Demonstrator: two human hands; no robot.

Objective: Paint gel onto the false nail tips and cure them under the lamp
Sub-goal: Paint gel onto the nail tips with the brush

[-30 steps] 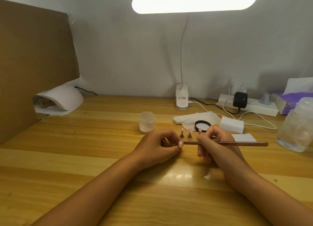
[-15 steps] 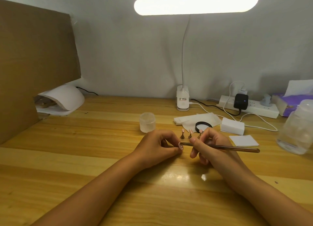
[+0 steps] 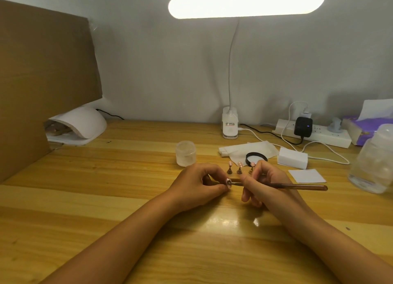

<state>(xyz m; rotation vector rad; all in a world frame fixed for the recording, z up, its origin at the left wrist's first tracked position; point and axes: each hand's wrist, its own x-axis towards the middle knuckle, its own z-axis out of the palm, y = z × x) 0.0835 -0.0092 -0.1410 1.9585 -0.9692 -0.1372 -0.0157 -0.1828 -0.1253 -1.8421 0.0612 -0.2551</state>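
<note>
Bare bench lies open to my left, all the way to the curing lamp by the cardboard sheet. Ahead, three nail stands and a jar crowd close; a bottle blocks my right.

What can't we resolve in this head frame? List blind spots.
- Brush bristles against the nail tip: too small to confirm contact or gel.
- How the left hand holds the tip: hidden by its curled fingers.
- Curing lamp interior: dark, partly blocked by the cardboard.
- Clear bottle: cut by the right edge.
- Jar contents: frosted, unreadable.
</note>
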